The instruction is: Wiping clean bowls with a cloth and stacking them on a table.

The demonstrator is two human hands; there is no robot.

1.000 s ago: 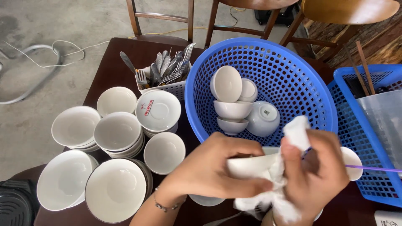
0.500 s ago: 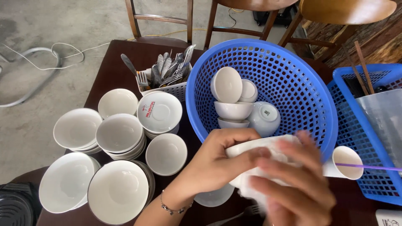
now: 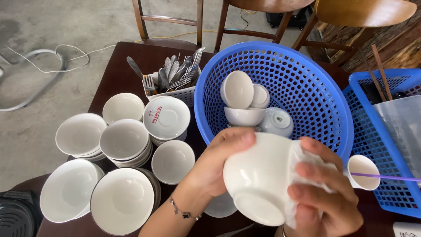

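Observation:
My left hand (image 3: 215, 164) grips a white bowl (image 3: 258, 177) by its side, with the bowl's base turned toward me. My right hand (image 3: 324, 193) presses a white cloth (image 3: 307, 173) against the bowl's right side. Both hands hover above the dark wooden table (image 3: 123, 74), just in front of a round blue basket (image 3: 307, 87). Several small white bowls (image 3: 245, 103) lie inside that basket.
Stacks of white bowls (image 3: 123, 145) and saucers (image 3: 166, 118) cover the table's left. A white caddy of cutlery (image 3: 175, 77) stands behind them. At the right are a blue crate (image 3: 386, 145) and a small white cup (image 3: 362, 171). Wooden chairs (image 3: 175, 22) stand beyond.
The bowl has turned in my hands so its base now faces me. The cloth has shifted from in front of the bowl to its right side under my right hand.

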